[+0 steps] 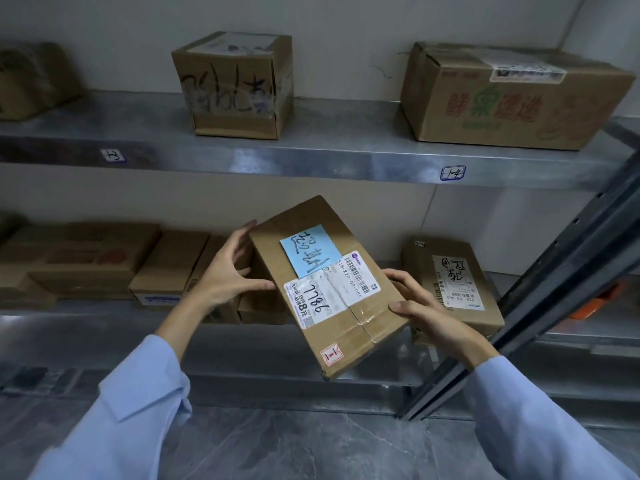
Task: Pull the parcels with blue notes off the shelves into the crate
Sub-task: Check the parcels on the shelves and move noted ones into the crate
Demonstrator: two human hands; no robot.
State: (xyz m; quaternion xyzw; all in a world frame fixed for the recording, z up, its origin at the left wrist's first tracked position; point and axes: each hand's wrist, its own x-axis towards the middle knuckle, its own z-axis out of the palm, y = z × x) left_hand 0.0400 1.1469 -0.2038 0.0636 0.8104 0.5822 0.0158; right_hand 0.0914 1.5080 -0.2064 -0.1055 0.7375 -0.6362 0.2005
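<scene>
The left-hand fingers (263, 284) lie straight and spread against the 9 o'clock edge of the parcel (332, 306), pressing rather than curling round it. The right-hand fingers (405, 308) clamp the 4 o'clock corner, thumb on top and the rest tucked beneath. The brown parcel, its blue note (310, 251) stuck face-up above white shipping labels, hangs tilted in the air in front of the lower shelf (86, 323); the crate is not in view. The step in hand looks like carrying the parcel off to the crate. Doing it well likely means sliding the left hand (225, 271) under for a true two-sided hold, then drawing the parcel toward 6 o'clock before turning. Room is tight at 3 o'clock, where a dark steel upright (561, 271) slants close to the right hand (433, 310) and a labelled carton (453, 289) sits just behind it. Low cartons (166, 268) crowd 9 o'clock, and the upper shelf (311, 157) runs across 12 o'clock. The grey floor (294, 445) at 6 o'clock offers the open way out.
</scene>
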